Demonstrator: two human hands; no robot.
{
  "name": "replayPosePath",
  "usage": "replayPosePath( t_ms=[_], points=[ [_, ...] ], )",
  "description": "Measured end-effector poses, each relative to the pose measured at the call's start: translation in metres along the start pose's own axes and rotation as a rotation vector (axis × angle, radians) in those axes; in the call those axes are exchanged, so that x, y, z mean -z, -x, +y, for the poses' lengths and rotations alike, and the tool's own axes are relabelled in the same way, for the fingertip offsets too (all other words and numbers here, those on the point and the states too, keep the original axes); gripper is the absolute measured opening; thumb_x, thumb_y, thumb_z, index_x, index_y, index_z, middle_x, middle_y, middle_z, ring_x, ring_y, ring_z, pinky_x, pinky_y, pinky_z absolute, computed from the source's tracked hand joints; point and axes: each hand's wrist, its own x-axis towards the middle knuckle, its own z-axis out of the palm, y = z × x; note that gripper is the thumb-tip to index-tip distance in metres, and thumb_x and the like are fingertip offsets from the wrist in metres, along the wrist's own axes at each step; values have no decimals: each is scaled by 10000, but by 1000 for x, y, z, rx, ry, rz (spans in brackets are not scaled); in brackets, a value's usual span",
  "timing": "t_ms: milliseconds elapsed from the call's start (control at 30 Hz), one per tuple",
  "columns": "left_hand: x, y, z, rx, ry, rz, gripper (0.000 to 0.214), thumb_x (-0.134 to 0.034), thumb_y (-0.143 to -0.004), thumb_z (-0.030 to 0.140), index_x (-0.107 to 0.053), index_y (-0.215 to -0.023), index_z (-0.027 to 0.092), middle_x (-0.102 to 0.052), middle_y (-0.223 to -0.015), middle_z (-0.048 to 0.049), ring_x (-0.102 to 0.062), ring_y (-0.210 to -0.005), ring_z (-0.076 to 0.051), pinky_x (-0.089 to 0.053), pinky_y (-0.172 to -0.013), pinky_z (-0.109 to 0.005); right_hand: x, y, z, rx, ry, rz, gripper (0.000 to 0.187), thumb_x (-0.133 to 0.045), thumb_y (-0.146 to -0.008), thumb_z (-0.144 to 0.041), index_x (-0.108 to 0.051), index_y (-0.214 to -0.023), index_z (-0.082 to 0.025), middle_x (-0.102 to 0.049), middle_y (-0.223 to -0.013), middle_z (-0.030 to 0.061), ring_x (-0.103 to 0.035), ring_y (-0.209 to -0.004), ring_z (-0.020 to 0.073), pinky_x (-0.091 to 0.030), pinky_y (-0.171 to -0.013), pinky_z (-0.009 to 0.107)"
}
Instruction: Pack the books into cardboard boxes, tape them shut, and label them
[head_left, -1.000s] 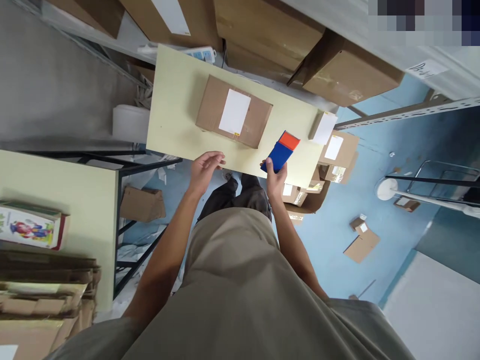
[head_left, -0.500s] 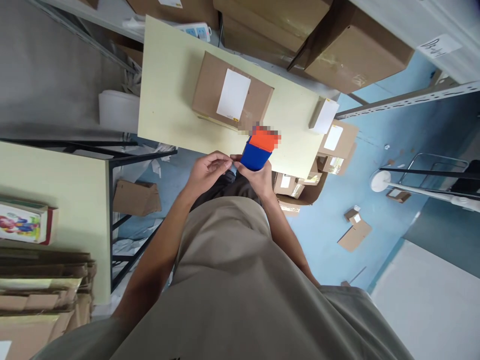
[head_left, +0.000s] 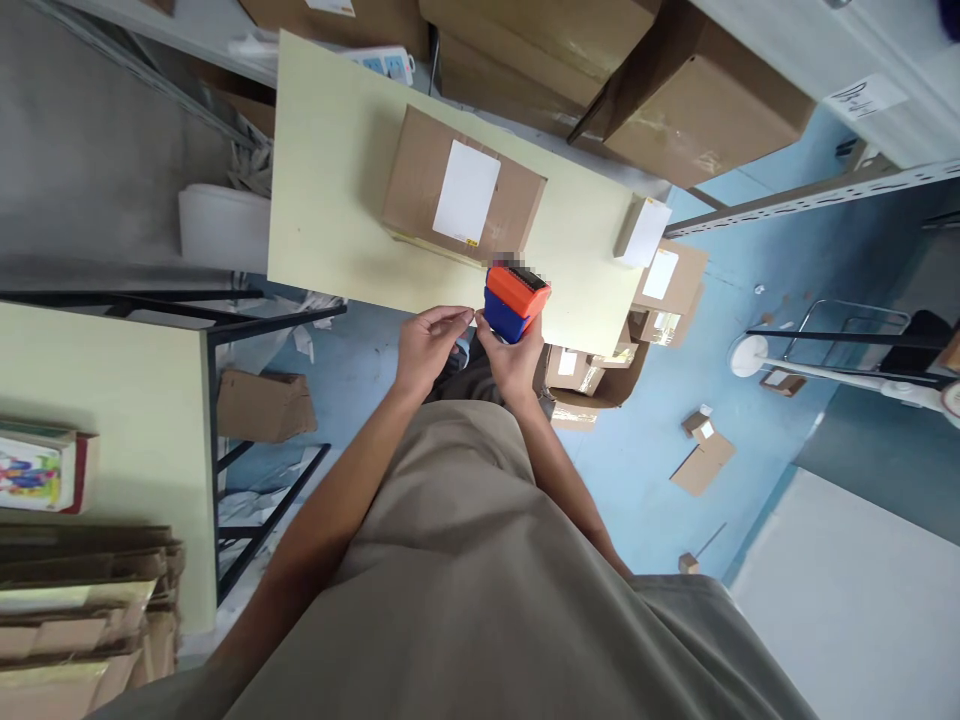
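Just in front of my body, my right hand (head_left: pixel 517 372) is wrapped round an orange-and-blue block-shaped item (head_left: pixel 515 300). Its blue part faces me, and a black ridged strip runs along the far top edge. I cannot make out its exact kind. Close beside it, my left hand (head_left: pixel 427 348) is closed, with thumb and fingertips pinched near my right thumb. Whatever lies in that pinch is too small to name. Beyond both hands, a taped cardboard box (head_left: pixel 420 180) with a white label (head_left: pixel 466 192) rests on the pale yellow table (head_left: pixel 322 200).
A small white box (head_left: pixel 643 232) stands at the table's right end. Large cartons (head_left: pixel 705 100) fill the shelf behind. More boxes (head_left: pixel 574 370) are low on the right. Another table (head_left: pixel 150 400) at left bears books (head_left: pixel 45 465) and flattened cardboard (head_left: pixel 82 600).
The orange-and-blue item has tilted in my right hand, so its black ridged edge now shows. My left hand has shifted slightly right, still pinching. The whole view has moved a little.
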Motion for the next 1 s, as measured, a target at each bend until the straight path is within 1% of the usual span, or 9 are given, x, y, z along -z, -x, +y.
replayPosePath(
  t_ms=[100,200,267,367,433,567,733,867,1000],
  points=[
    [-21,-18,-6,30,48,27,380,-836,-824,539,-841,-1005,205,-814,-968,-81,-730,-733,-180,-491,-490,-224,2,-20,9,72,117,176,623,-794,-876,-580,-538,-1348,-264,-717,-1192,107,-721,-1177,329,-648,-959,526],
    [-44,-39,-10,-4,28,60,354,-823,-845,526,-839,-993,204,-801,-920,-74,-730,-720,-177,-488,-487,-222,6,-48,18,137,162,164,575,-744,-930,-578,-526,-1357,-260,-703,-1157,101,-727,-1158,323,-656,-905,496],
    [-58,-52,-14,-30,18,110,347,-807,-865,519,-834,-988,196,-788,-890,-72,-724,-692,-171,-487,-485,-227,8,-67,25,139,169,142,567,-725,-955,-574,-509,-1366,-247,-682,-1161,107,-727,-1163,321,-655,-889,478],
    [-77,-66,-22,15,32,159,380,-781,-888,544,-815,-991,180,-784,-899,-81,-721,-657,-165,-494,-492,-237,10,-93,38,97,205,119,593,-737,-959,-562,-481,-1375,-225,-650,-1205,133,-709,-1217,337,-646,-897,464],
    [-84,-73,-27,61,45,170,398,-778,-887,563,-797,-976,175,-780,-893,-84,-729,-660,-168,-499,-500,-237,11,-105,47,92,273,108,590,-723,-970,-569,-469,-1373,-220,-636,-1220,144,-703,-1238,348,-643,-897,465],
    [-88,-79,-29,109,74,167,390,-787,-869,556,-770,-949,175,-778,-910,-85,-738,-686,-170,-498,-496,-222,13,-121,58,144,392,87,553,-632,-1019,-597,-448,-1368,-209,-628,-1198,144,-700,-1243,350,-643,-909,504],
    [-86,-84,-28,157,123,195,313,-780,-872,478,-748,-936,173,-781,-1020,-110,-733,-698,-171,-504,-489,-227,11,-129,54,161,416,193,515,-638,-1023,-577,-438,-1341,-225,-636,-1128,119,-701,-1227,351,-626,-984,578],
    [-85,-87,-31,154,123,177,296,-771,-878,470,-740,-917,178,-777,-1024,-119,-734,-723,-185,-519,-498,-240,6,-130,43,142,335,122,492,-629,-1034,-542,-439,-1367,-233,-652,-1149,126,-692,-1254,360,-605,-1029,614],
    [-84,-86,-34,172,118,151,301,-761,-887,471,-744,-935,175,-769,-1052,-128,-743,-738,-192,-548,-526,-265,12,-134,38,93,324,108,501,-669,-1008,-565,-477,-1304,-210,-681,-1138,153,-702,-1230,374,-623,-979,600]
  ],
)
